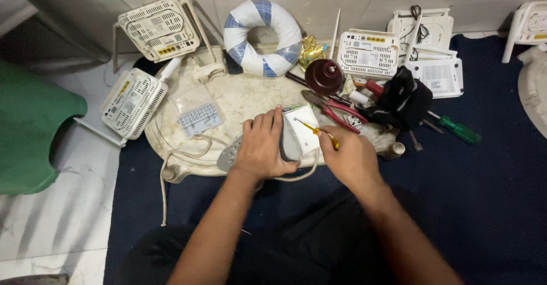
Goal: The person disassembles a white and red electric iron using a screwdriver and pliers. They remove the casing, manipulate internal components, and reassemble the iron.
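The left hand (262, 145) lies closed over a grey, wedge-shaped metal-and-plastic appliance (288, 142), its grip pressing it down on the pale round marble surface (239, 97). The right hand (347, 157) has its grip pinched shut around a small yellow-handled screwdriver (319, 130), tip touching the appliance's white panel (305, 126). Red-handled pliers (336, 109) lie just beyond.
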